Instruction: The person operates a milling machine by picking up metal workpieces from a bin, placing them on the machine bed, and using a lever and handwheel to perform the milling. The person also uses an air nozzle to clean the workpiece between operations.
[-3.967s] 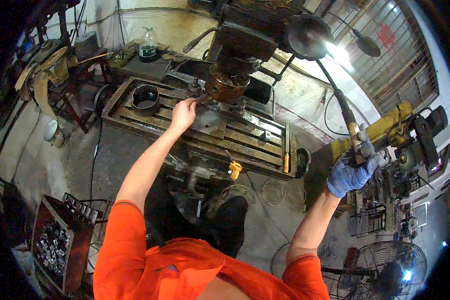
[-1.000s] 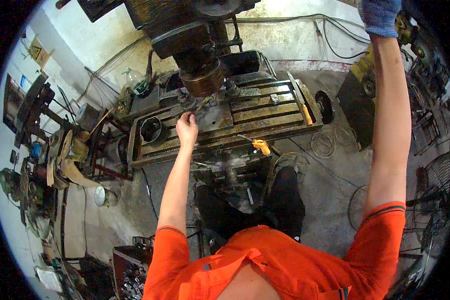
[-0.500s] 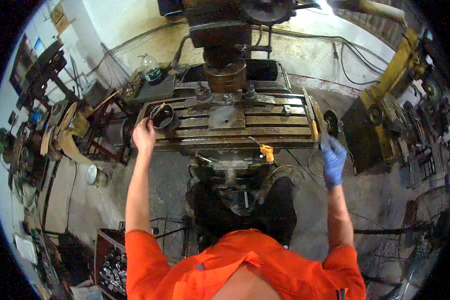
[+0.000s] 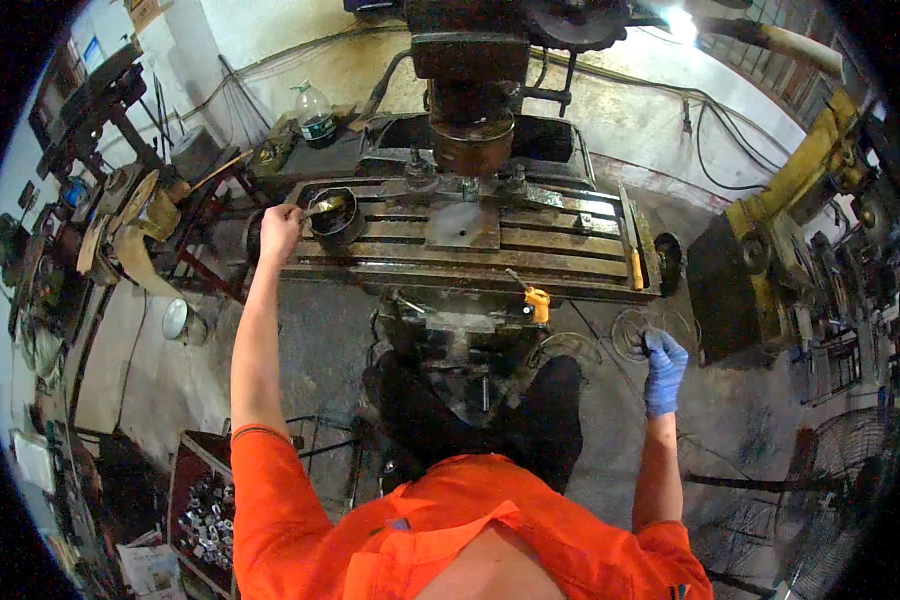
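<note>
My bare left hand [image 4: 281,232] is closed around the end of a short, pale brush-like tool [image 4: 324,206]. The tool's other end reaches over the rim into a dark round pot [image 4: 338,238], which stands on the left part of the slotted machine table [image 4: 550,240]. Past the table's right front corner, over the floor, is my right hand [image 4: 667,372] in a blue glove. Its fingers are curled together, with dark fingertips; anything inside them is hidden. A flat metal plate [image 4: 462,226] lies mid-table under the machine's spindle head [image 4: 472,140].
A yellow-handled tool [image 4: 536,303] hangs at the table's front edge. Another yellow handle [image 4: 637,268] lies at the right end. A clear bottle [image 4: 314,115] stands back left. A bin of metal pieces [image 4: 207,520] and a pale bucket [image 4: 178,322] are on the left floor.
My right hand has drawn back from the table's right end toward me. My left hand has shifted outward from the pot, and more of the tool shows over the rim. The view has shifted slightly.
</note>
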A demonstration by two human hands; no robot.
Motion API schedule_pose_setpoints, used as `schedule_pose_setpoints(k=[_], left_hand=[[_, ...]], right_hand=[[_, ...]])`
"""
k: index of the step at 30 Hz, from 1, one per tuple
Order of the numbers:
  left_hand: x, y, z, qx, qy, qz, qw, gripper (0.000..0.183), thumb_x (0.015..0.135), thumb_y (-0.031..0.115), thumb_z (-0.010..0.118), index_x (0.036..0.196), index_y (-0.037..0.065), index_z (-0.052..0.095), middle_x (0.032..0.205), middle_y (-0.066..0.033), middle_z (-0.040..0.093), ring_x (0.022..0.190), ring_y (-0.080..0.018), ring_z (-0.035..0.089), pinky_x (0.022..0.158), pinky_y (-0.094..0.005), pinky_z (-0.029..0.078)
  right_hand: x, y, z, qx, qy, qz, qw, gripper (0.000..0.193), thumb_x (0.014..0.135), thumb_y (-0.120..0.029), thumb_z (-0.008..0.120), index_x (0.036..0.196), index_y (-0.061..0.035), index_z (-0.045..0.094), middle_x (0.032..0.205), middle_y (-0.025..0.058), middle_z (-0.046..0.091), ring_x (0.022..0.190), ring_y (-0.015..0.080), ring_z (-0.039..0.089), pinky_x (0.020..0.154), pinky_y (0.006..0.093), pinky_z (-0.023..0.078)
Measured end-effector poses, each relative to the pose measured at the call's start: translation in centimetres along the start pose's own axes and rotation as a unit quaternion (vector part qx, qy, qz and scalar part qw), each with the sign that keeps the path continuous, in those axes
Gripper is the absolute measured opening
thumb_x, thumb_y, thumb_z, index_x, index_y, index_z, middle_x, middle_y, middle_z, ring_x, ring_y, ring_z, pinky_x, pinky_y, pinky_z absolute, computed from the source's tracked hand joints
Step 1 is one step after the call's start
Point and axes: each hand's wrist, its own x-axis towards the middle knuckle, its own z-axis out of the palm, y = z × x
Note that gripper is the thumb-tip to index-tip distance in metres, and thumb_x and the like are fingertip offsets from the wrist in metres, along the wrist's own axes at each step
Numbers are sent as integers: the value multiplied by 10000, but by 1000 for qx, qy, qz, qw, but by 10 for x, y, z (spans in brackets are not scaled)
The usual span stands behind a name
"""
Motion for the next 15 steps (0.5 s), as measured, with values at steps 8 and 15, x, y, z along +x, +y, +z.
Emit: schedule_pose_setpoints(k=[8, 15], left_hand=[[-12, -39, 11, -347, 46, -97, 932, 169, 867, 109, 510, 991, -2, 535, 573, -16, 479, 445, -85, 419, 376, -236, 319], [-8, -58, 31, -397, 58, -89, 912, 193, 871, 120, 510, 1014, -8, 519, 596, -48, 508, 389, -103, 426, 338, -237, 301]], right_hand=[[1, 18, -3, -24, -8, -31, 999, 203, 808, -186, 590, 828, 13, 624, 708, 17, 599, 623, 85, 543, 600, 234, 447], [-1, 22, -2, -47, -17, -3, 999, 197, 802, -169, 598, 843, 21, 627, 730, 50, 622, 620, 98, 560, 604, 238, 451]])
